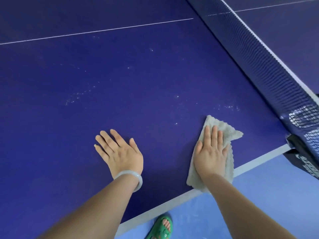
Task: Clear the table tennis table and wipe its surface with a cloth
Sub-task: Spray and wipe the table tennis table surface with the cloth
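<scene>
my right hand [211, 152] flat, fingers straight, pressing grey cloth [222, 130] onto blue worktop [120, 80] near net [259, 57]; my left hand [119, 150] spread flat, farther from net.

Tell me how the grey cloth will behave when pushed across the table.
The cloth is probably floppy: it lies in uneven folds. Its fuzzy pile likely drags on the table, so under the flat right hand it may bunch.
</scene>
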`<state>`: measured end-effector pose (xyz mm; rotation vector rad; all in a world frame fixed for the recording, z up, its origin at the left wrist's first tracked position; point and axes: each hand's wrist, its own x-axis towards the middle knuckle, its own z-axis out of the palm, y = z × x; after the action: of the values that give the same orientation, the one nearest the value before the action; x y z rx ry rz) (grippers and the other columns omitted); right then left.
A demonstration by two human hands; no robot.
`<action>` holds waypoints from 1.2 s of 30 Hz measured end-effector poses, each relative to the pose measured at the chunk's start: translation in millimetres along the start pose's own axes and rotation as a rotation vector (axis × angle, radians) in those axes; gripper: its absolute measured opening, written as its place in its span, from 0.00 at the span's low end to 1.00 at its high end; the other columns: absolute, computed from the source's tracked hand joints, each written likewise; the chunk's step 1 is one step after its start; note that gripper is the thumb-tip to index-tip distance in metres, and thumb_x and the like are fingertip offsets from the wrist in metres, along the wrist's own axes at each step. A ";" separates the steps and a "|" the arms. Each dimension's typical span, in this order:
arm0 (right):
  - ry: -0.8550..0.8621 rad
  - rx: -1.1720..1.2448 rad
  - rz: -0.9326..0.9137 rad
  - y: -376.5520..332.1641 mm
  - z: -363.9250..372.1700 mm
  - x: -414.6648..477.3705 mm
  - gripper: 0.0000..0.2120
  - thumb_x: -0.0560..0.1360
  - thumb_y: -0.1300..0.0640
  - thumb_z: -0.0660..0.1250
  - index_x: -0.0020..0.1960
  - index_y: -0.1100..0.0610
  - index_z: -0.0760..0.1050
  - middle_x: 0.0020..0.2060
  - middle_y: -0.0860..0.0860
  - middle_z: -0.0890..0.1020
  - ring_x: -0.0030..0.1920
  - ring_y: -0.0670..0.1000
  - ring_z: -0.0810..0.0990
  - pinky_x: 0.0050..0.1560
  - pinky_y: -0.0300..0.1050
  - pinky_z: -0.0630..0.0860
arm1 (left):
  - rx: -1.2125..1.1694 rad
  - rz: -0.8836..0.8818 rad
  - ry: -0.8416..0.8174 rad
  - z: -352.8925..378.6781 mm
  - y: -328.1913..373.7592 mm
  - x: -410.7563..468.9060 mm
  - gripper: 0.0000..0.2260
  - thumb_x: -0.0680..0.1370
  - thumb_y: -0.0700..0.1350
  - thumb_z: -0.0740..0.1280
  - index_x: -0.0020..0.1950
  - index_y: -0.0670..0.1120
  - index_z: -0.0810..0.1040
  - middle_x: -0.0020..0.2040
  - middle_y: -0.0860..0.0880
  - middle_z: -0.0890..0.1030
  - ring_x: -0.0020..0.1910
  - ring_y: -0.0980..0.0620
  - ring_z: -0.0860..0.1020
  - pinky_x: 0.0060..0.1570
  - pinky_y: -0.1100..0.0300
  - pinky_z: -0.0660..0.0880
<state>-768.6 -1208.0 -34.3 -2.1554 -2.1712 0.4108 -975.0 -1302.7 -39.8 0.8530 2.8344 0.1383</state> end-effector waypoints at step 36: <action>-0.061 -0.032 -0.342 -78.2 8.3 86.4 0.27 0.83 0.47 0.43 0.81 0.49 0.42 0.80 0.45 0.44 0.79 0.49 0.40 0.78 0.59 0.42 | 0.078 0.011 0.068 3.8 -0.1 1.0 0.31 0.81 0.55 0.44 0.78 0.36 0.56 0.78 0.33 0.56 0.78 0.34 0.51 0.76 0.38 0.51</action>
<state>-848.8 -1123.0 -37.4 -1.7532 -2.5304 0.4229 -975.1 -1302.1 -43.6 0.8966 2.9163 0.0594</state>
